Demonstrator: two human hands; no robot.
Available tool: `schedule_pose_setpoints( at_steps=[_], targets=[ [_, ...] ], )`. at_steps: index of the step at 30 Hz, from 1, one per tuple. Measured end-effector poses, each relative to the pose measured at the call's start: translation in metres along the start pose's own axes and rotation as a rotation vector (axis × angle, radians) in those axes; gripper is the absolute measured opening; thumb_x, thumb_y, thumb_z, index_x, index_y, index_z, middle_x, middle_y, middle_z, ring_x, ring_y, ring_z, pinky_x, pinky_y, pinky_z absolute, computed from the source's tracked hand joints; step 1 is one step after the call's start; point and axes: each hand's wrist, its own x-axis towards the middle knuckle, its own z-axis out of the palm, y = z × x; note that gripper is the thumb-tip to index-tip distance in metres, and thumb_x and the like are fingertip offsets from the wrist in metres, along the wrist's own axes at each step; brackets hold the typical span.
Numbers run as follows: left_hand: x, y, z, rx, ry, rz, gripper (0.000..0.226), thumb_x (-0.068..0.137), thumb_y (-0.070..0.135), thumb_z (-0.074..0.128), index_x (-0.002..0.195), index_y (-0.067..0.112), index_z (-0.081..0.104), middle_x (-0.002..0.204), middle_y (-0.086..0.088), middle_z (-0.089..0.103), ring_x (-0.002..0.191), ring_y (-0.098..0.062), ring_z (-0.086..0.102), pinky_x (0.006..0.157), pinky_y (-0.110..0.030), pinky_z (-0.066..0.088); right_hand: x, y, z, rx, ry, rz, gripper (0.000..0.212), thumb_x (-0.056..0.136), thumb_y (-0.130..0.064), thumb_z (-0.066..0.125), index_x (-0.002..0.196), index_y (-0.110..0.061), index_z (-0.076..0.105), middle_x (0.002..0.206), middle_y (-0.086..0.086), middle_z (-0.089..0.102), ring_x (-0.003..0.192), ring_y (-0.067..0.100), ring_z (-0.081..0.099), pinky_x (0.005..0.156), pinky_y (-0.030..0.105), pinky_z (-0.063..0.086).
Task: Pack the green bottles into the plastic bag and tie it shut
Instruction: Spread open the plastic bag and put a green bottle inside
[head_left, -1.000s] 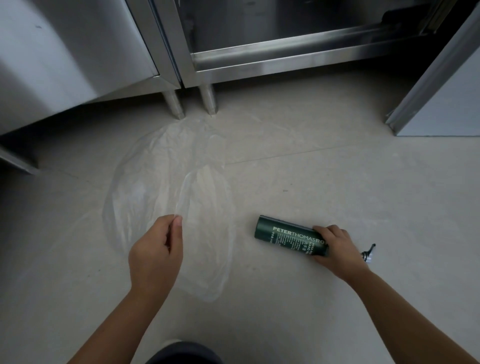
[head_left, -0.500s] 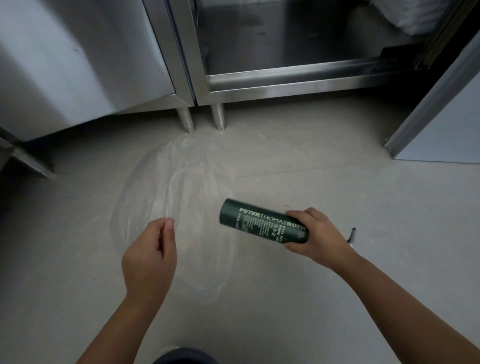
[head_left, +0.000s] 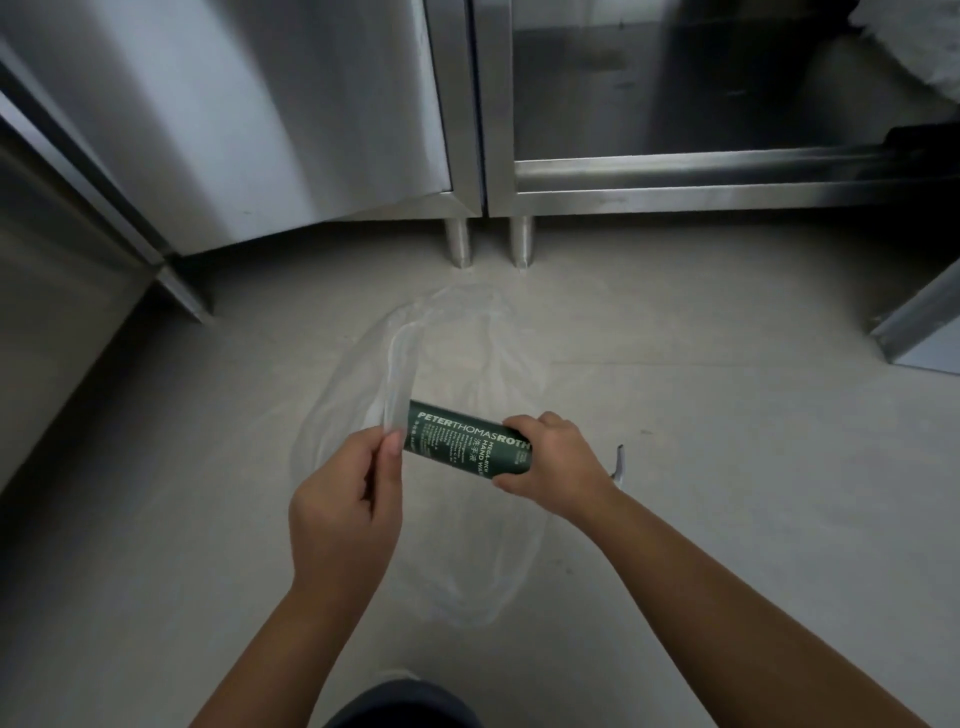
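The rim of the thin clear plastic bag (head_left: 447, 364) is pinched between thumb and fingers of the left hand (head_left: 345, 506) and is lifted higher than a moment ago. The dark green cylindrical bottle with white lettering (head_left: 467, 441), gripped by the right hand (head_left: 553, 465), has been carried left until its base meets the bag's mouth. A small metal pump nozzle (head_left: 618, 462) is seen right of the bottle. Steel cabinet legs (head_left: 460, 241) stand beyond the bag on the pale floor (head_left: 753, 467).

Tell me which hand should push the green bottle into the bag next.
Right. The right hand already grips the green bottle, its base at the plastic bag mouth. The left hand is pinching the bag's edge, holding it open.
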Motion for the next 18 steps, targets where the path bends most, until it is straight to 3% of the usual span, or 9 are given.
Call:
schedule_pose_setpoints(
  at_steps=[5,8,10,18],
  targets=[
    [0.003,-0.003,-0.014,-0.043,-0.001,-0.019,0.021,0.093,0.036,0.039,0.091,0.024,0.056,0.050,0.008,0.046,0.051,-0.013,0.046,0.042,-0.016,0.032,0.019,-0.027,0.020,-0.051,-0.042,-0.072,0.058,0.070,-0.033,0.071,0.122,-0.021,0.048,0.111,0.012,0.053,0.104,0.028,0.045,0.087,0.037,0.045],
    [0.006,-0.007,-0.019,-0.052,0.005,-0.044,0.014,0.090,0.029,0.041,0.093,0.029,0.055,0.051,0.019,0.040,0.050,-0.009,0.046,0.043,-0.010,0.031,0.035,-0.043,0.035,-0.048,-0.069,-0.097,0.057,0.069,-0.031,0.072,0.121,-0.020,0.050,0.109,0.012,0.053,0.104,0.029,0.046,0.087,0.038,0.045],
    [0.007,-0.011,-0.022,-0.064,0.008,-0.063,0.015,0.090,0.028,0.042,0.093,0.030,0.056,0.049,0.016,0.039,0.050,-0.007,0.047,0.043,-0.008,0.031,0.047,-0.050,0.045,-0.059,-0.088,-0.113,0.058,0.069,-0.031,0.073,0.121,-0.020,0.050,0.109,0.013,0.053,0.104,0.029,0.046,0.088,0.038,0.045],
    [0.010,-0.029,-0.027,-0.153,0.050,-0.180,0.013,0.089,0.028,0.044,0.087,0.028,0.056,0.063,0.016,0.055,0.056,-0.010,0.052,0.044,-0.006,0.035,0.079,-0.059,0.083,-0.172,-0.228,-0.116,0.056,0.071,-0.030,0.072,0.120,-0.015,0.050,0.112,0.014,0.053,0.106,0.030,0.046,0.087,0.039,0.045]
  ],
)
